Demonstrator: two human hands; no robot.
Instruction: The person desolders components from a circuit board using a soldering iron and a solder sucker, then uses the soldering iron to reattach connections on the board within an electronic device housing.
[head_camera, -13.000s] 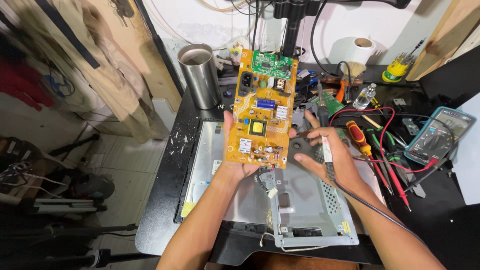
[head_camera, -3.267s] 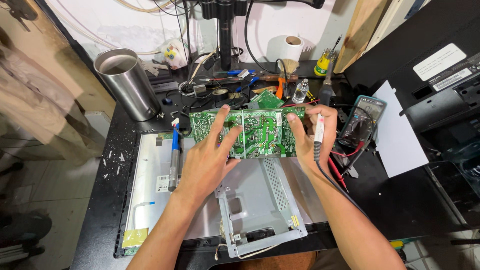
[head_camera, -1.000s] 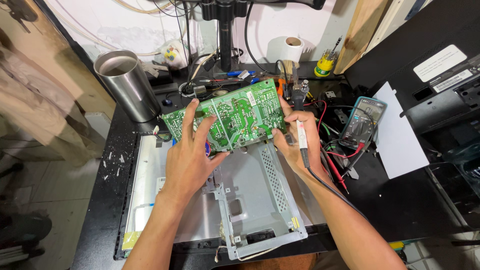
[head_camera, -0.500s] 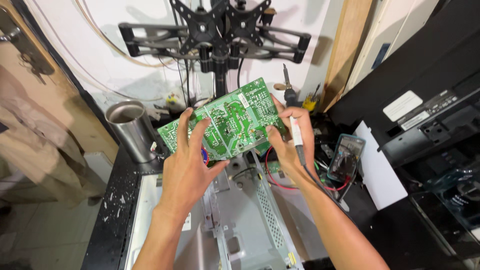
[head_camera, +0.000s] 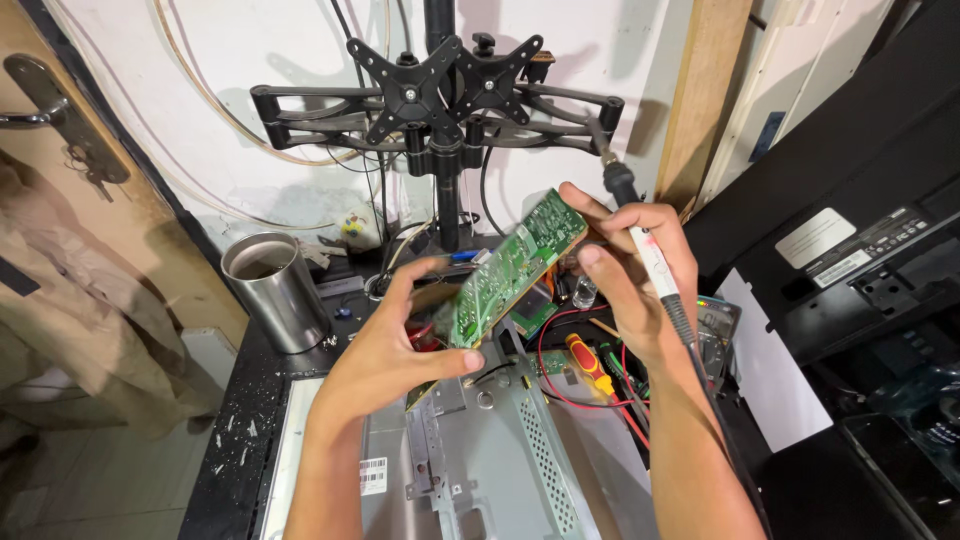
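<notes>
Your left hand (head_camera: 395, 350) pinches the green circuit board (head_camera: 510, 265) near edge — right hand (head_camera: 630, 275) grips its far edge, fingers clamping a probe (head_camera: 650, 262).

A person's left hand (head_camera: 395, 350) and right hand (head_camera: 625, 280) hold a green circuit board (head_camera: 505, 275) tilted above a grey metal chassis (head_camera: 490, 450) on the tabletop (head_camera: 235, 430); the right also grips a probe (head_camera: 650, 265). A steel cup (head_camera: 275, 290) stands nearby.
</notes>
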